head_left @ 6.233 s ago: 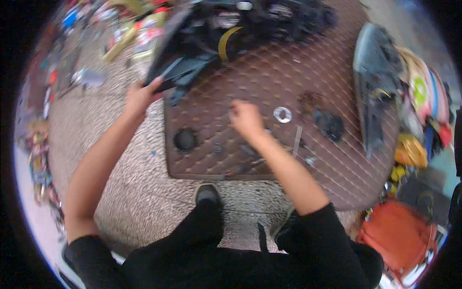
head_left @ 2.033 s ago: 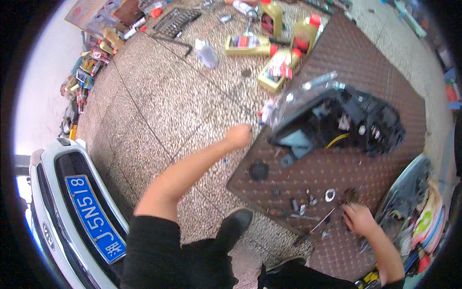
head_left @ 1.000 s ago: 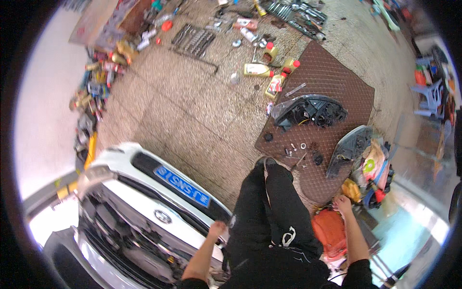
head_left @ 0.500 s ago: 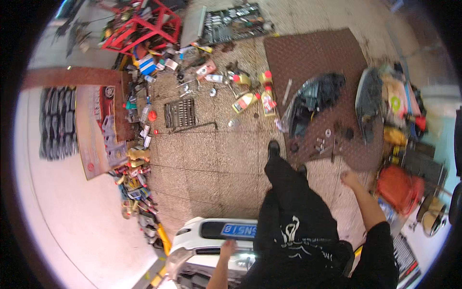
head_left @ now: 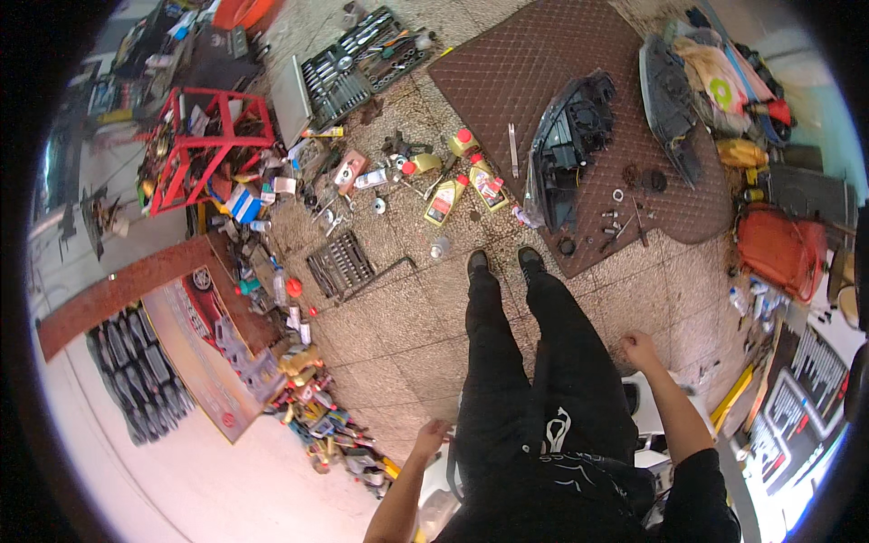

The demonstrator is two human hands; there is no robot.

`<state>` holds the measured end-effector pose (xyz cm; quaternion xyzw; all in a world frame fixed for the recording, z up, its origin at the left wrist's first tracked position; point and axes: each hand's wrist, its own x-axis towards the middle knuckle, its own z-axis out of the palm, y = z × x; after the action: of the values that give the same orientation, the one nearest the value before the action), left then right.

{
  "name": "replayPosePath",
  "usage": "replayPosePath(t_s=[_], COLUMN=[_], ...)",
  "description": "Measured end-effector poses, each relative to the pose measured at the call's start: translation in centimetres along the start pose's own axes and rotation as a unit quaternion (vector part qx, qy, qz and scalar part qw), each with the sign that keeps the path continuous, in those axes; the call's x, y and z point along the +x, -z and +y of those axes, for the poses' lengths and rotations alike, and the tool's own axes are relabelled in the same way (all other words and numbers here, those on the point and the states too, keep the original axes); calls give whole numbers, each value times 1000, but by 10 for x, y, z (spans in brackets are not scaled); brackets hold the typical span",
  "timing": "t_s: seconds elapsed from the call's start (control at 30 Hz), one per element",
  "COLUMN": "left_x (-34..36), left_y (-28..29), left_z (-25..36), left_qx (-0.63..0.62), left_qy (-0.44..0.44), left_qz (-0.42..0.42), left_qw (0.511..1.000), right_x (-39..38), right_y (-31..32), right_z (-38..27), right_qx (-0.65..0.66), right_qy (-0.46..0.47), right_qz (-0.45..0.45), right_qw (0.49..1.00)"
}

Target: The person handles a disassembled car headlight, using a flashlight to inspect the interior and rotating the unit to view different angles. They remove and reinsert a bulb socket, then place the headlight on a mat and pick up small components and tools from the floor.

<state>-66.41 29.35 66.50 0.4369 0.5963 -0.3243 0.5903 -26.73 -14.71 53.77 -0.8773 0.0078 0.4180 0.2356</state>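
My left hand hangs beside my left thigh, fingers loosely apart and nothing seen in them. Out past my right hip is my right hand, its fingers curled in with nothing showing between them. Both hands are over the tiled floor. Ahead of my feet a brown quilted mat carries a black car headlight assembly with clear plastic along its edge. A second headlight lies at the mat's right side. Small screws and parts and a screwdriver rest near the mat's front edge.
Yellow oil bottles stand left of the mat, by an open socket set. Farther off are a large open tool case and a red metal rack. Bottles and cans line the left wall. At right sits an orange-red bag.
My view has turned and shifted, and my feet now stand side by side in front of the mat. Both hands remain free at my sides.
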Motion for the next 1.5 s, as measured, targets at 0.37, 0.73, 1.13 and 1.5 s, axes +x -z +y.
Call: replayPosePath(t_s=[0.37,0.73,1.13,1.5], left_x=[115,137,122,77], left_y=[175,194,159,131], left_z=[160,211,236,219], left_qx=[66,242,351,391], left_qy=[-118,-56,-98,-81], left_qz=[30,-31,-53,-36], left_qw=[990,968,930,916], right_x=[-165,-188,-211,-189], right_y=[-136,-233,-314,-296], right_z=[-22,-150,-112,-93], right_qx=[287,281,315,327], right_qy=[-312,-207,-203,-208], right_qz=[-4,90,109,132], right_qw=[906,933,921,912])
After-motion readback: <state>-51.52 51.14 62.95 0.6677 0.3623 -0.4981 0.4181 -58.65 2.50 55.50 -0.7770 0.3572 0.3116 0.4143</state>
